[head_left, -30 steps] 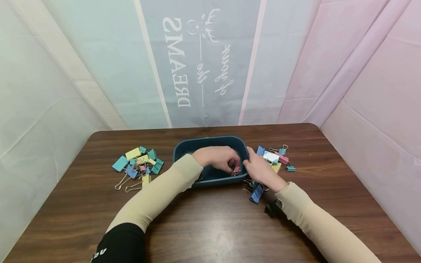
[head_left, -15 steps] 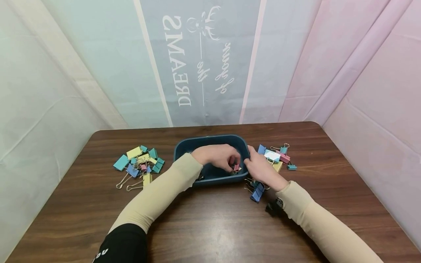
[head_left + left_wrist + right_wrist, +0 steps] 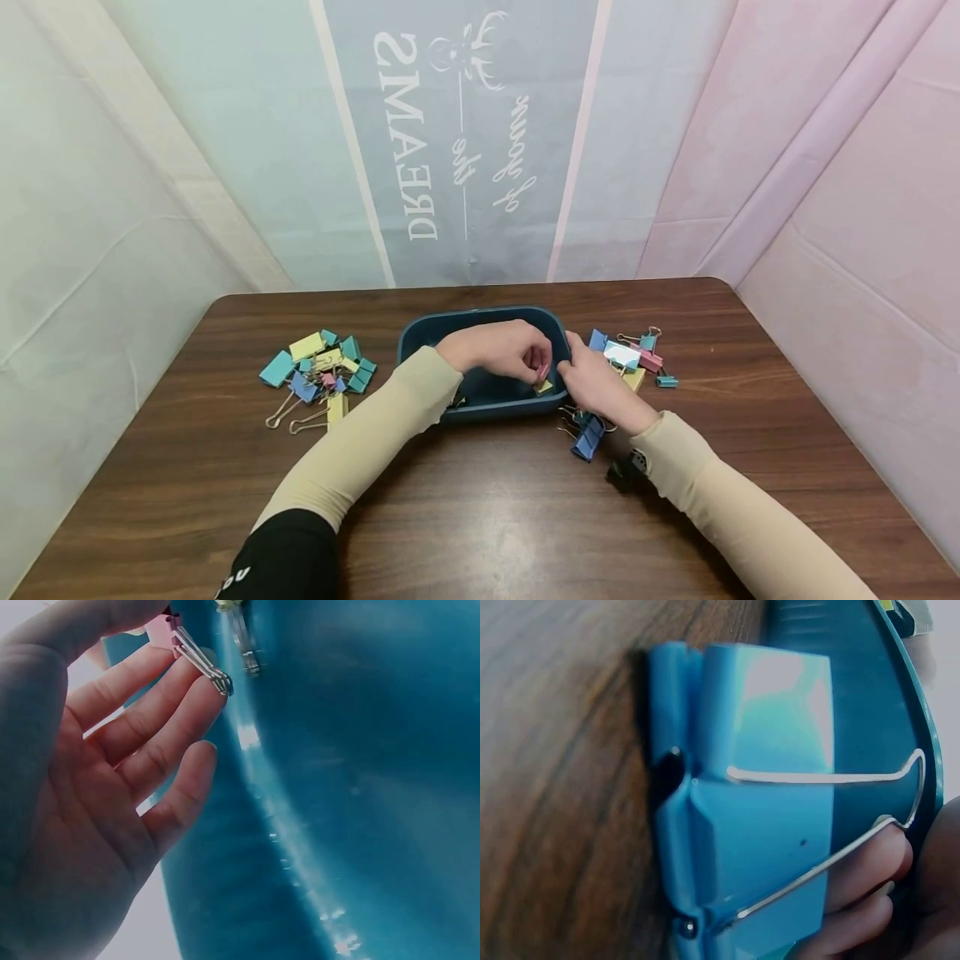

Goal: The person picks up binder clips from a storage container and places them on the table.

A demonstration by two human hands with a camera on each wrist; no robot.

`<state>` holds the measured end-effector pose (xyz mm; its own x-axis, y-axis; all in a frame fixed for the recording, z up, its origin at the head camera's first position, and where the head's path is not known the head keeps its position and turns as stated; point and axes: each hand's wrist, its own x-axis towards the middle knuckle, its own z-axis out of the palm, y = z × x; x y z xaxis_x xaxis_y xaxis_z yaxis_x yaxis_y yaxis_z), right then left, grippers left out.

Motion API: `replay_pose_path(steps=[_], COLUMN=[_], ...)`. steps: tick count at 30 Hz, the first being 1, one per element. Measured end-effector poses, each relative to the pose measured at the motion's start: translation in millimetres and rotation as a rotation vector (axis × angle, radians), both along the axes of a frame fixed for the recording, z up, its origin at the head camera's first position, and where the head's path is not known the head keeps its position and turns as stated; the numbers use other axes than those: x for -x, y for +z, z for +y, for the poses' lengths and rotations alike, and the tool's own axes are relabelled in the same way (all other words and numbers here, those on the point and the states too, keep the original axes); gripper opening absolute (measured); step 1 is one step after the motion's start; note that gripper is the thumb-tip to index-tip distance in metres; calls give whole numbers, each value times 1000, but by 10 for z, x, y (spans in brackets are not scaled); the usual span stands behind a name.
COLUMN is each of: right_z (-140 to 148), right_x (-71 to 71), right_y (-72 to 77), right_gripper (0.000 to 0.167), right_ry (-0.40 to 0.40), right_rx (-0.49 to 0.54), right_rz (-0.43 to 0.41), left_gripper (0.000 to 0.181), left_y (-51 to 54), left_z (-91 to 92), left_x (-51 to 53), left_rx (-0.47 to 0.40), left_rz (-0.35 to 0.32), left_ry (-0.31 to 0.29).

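Note:
In the head view my left hand [image 3: 506,348] is inside a dark teal bin [image 3: 480,408], near its right end. Its thumb and forefinger pinch a small pink binder clip [image 3: 163,631], while the other fingers stay spread in the left wrist view. Just below that clip, a small yellow binder clip [image 3: 543,387] lies in the bin. My right hand [image 3: 600,385] grips the bin's right rim. A large blue binder clip [image 3: 780,712] lies close to its fingers [image 3: 862,874] in the right wrist view, against the bin's outer wall.
A pile of mixed-colour binder clips [image 3: 306,347] lies left of the bin on the wooden table [image 3: 480,517]. More clips, including a pink one [image 3: 647,358] and a dark blue one [image 3: 588,437], lie around my right hand. A fabric curtain [image 3: 480,167] hangs behind.
My left hand has risen slightly with the pink clip, and the yellow clip beneath shows more fully. The right hand keeps its grip on the rim.

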<state>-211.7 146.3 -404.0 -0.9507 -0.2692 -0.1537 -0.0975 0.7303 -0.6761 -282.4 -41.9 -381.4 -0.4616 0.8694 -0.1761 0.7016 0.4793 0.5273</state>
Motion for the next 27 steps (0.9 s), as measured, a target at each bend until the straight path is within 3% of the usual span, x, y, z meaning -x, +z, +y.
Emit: replay_pose_path(steps=[7,15,22,27], right_z=[-12,-5,-15,-17], right_x=[7,5,1,-3], right_y=[6,4,18,18], right_gripper=[54,54,56,57], right_ry=[4,-4,-12,-18], right_rx=[12,24,26,26], right_rz=[-10,-24,-37,-41], left_gripper=[6,7,8,5], left_y=[159,436,785,861], left_z=[-68,-255,-646,-1070], left_x=[5,-56,-252,-392], left_rx=[-47,-105,-157,-142], left_rz=[66,125,209,270], left_ry=[28,50,119,194])
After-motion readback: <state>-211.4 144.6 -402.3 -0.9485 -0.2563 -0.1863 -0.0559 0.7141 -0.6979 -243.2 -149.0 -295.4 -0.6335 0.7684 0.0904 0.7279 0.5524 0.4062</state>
